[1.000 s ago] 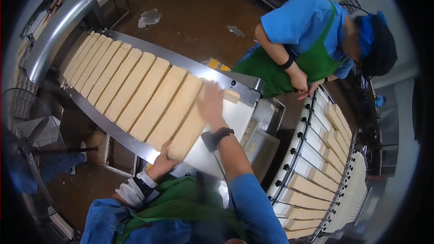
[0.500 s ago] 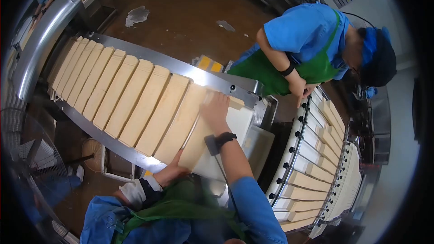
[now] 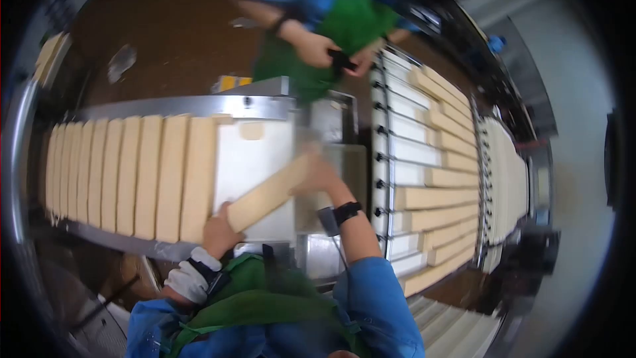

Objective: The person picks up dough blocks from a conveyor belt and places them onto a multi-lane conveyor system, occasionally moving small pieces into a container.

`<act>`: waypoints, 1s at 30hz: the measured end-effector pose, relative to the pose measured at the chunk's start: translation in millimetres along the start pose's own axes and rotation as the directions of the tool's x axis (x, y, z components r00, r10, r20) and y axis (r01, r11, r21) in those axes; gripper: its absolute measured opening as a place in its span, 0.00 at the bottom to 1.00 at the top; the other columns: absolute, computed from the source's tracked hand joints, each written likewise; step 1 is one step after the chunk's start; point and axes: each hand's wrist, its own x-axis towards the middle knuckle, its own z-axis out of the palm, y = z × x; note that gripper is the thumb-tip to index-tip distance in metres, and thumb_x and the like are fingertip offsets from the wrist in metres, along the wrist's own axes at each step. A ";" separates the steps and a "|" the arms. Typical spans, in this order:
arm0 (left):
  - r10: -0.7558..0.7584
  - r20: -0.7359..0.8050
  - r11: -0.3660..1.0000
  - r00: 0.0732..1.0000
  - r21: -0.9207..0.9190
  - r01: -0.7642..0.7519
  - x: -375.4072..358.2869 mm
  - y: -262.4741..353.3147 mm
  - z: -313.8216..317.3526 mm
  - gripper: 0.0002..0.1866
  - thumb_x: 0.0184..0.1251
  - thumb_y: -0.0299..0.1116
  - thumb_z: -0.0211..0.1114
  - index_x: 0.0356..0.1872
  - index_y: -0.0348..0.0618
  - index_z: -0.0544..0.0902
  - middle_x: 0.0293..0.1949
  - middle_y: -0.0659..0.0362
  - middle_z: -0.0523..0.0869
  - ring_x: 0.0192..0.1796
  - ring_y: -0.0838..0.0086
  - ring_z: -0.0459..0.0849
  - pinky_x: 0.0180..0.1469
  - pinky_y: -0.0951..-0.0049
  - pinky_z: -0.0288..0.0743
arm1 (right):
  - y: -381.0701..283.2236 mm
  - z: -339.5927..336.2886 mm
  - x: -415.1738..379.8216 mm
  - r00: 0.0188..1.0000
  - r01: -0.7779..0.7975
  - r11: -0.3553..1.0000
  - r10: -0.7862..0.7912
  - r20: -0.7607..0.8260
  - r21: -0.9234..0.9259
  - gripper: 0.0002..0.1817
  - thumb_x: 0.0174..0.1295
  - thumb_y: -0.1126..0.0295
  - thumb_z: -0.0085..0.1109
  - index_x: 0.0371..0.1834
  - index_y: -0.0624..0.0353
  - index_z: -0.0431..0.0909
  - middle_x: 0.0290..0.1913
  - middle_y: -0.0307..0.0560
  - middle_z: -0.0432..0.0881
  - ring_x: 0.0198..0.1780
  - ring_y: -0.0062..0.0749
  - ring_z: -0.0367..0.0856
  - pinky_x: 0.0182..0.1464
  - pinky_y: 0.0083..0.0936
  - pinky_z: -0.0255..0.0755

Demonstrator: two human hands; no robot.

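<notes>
A long, pale strip that looks like dough (image 3: 268,192) lies diagonally between my two hands. My left hand (image 3: 220,233) grips its near end, low over the white belt (image 3: 255,166). At the far right end, my right hand (image 3: 317,174) is closed around the strip, with its fingertips blurred. On the left, a row of similar strips (image 3: 146,179) lies side by side on the conveyor. One small pale scrap (image 3: 252,130) sits on the white belt beyond the held strip.
To the right stands a slotted conveyor (image 3: 411,152) with black knobs and pale strips in its lanes. A pale tray (image 3: 354,169) sits between the conveyors. Across from me, a co-worker's hands (image 3: 318,50) hold a black object (image 3: 342,59). A metal rail (image 3: 185,105) edges the left conveyor.
The end strip has come away from the row and turned diagonally, carried right in both hands. White belt now shows beneath it. My view has turned right; the co-worker's hands now hold a black object.
</notes>
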 end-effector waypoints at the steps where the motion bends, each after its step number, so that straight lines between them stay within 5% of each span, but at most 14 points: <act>1: 0.015 -0.057 0.999 0.998 0.051 -0.012 3.0 1.1 8.0 0.49 0.38 0.46 0.80 0.67 0.50 0.67 0.41 0.42 0.87 0.45 0.44 0.86 0.46 0.50 0.81 | 0.0 -5.7 -17.7 0.991 0.131 0.990 -0.132 0.021 0.058 0.56 0.36 0.55 0.82 0.73 0.57 0.64 0.63 0.66 0.73 0.64 0.57 0.74 0.67 0.44 0.69; 3: 0.023 -0.146 0.986 0.989 0.165 0.001 8.9 0.2 24.2 0.45 0.41 0.42 0.77 0.66 0.49 0.68 0.38 0.43 0.86 0.42 0.44 0.86 0.45 0.48 0.81 | 11.2 7.9 -39.5 0.998 0.009 0.999 -0.006 0.065 -0.036 0.49 0.39 0.62 0.79 0.72 0.42 0.67 0.58 0.65 0.74 0.60 0.59 0.75 0.63 0.46 0.70; 6: 0.137 -0.168 0.989 0.976 0.072 -0.127 26.8 21.3 25.3 0.39 0.42 0.38 0.78 0.61 0.48 0.72 0.42 0.44 0.86 0.44 0.44 0.85 0.47 0.48 0.80 | 40.0 34.2 -69.3 0.955 -0.057 0.987 0.009 -0.297 -0.153 0.43 0.43 0.67 0.74 0.68 0.38 0.71 0.51 0.62 0.75 0.53 0.60 0.76 0.56 0.47 0.72; 12: 0.415 -0.207 0.909 0.886 0.065 -0.411 57.8 188.4 31.4 0.36 0.44 0.39 0.79 0.58 0.46 0.74 0.44 0.45 0.86 0.47 0.44 0.84 0.49 0.51 0.80 | 136.0 -87.2 -139.6 0.839 -0.192 0.981 0.149 -0.523 -0.029 0.41 0.42 0.71 0.73 0.66 0.41 0.73 0.46 0.60 0.74 0.49 0.58 0.76 0.50 0.46 0.73; 14: 0.500 -0.208 0.863 0.841 0.034 -0.504 76.6 243.8 42.7 0.38 0.43 0.39 0.80 0.59 0.48 0.74 0.44 0.44 0.86 0.47 0.44 0.84 0.49 0.51 0.80 | 173.3 -135.5 -152.1 0.850 -0.286 0.958 0.267 -0.454 0.028 0.43 0.40 0.71 0.75 0.67 0.41 0.71 0.46 0.61 0.75 0.50 0.60 0.76 0.53 0.47 0.74; 17: 0.553 -0.156 0.833 0.818 0.107 -0.543 99.2 315.2 58.8 0.42 0.40 0.42 0.81 0.62 0.50 0.73 0.43 0.43 0.86 0.47 0.45 0.85 0.51 0.53 0.80 | 275.1 -155.4 -146.6 0.864 -0.191 0.922 0.320 -0.388 0.336 0.45 0.43 0.68 0.77 0.69 0.49 0.68 0.56 0.68 0.75 0.59 0.61 0.75 0.61 0.46 0.72; 20: 0.519 -0.059 0.844 0.853 0.192 -0.501 108.8 362.1 64.4 0.45 0.38 0.46 0.81 0.64 0.52 0.73 0.42 0.42 0.86 0.46 0.45 0.85 0.52 0.54 0.79 | 333.7 -160.0 -137.4 0.862 -0.188 0.683 0.460 -0.215 0.706 0.42 0.50 0.59 0.75 0.69 0.61 0.68 0.62 0.72 0.75 0.63 0.61 0.74 0.64 0.46 0.71; 22: 0.531 -0.009 0.827 0.847 0.223 -0.516 110.2 384.6 68.1 0.49 0.37 0.49 0.81 0.67 0.49 0.72 0.41 0.41 0.86 0.46 0.44 0.85 0.52 0.53 0.79 | 341.5 -161.7 -131.4 0.788 -0.296 0.545 0.604 -0.121 0.785 0.43 0.54 0.52 0.73 0.67 0.67 0.68 0.61 0.72 0.76 0.63 0.63 0.74 0.62 0.46 0.72; 25: 0.622 -0.035 0.771 0.782 0.200 -0.605 112.7 398.5 86.6 0.50 0.43 0.52 0.80 0.70 0.45 0.70 0.43 0.42 0.87 0.45 0.48 0.86 0.50 0.55 0.80 | 343.2 -138.7 -123.3 0.635 -0.522 0.826 0.542 -0.551 0.212 0.39 0.56 0.50 0.71 0.61 0.71 0.73 0.59 0.69 0.77 0.63 0.62 0.72 0.64 0.47 0.69; 28: 0.594 -0.044 0.799 0.803 -0.090 -0.595 113.3 404.2 111.3 0.51 0.52 0.54 0.76 0.74 0.37 0.64 0.40 0.44 0.88 0.42 0.50 0.88 0.48 0.58 0.80 | 294.8 -125.7 -134.6 0.533 -0.411 0.910 0.290 -0.795 0.057 0.33 0.55 0.50 0.71 0.53 0.69 0.79 0.54 0.67 0.78 0.59 0.60 0.73 0.62 0.46 0.68; 30: 0.442 -0.048 0.890 0.896 -0.099 -0.445 116.8 406.4 113.4 0.49 0.57 0.53 0.73 0.75 0.35 0.62 0.37 0.46 0.88 0.39 0.53 0.88 0.45 0.60 0.81 | 250.9 -120.7 -143.1 0.511 -0.267 0.953 0.265 -0.818 0.142 0.25 0.57 0.54 0.67 0.45 0.68 0.79 0.46 0.63 0.78 0.52 0.58 0.73 0.57 0.49 0.67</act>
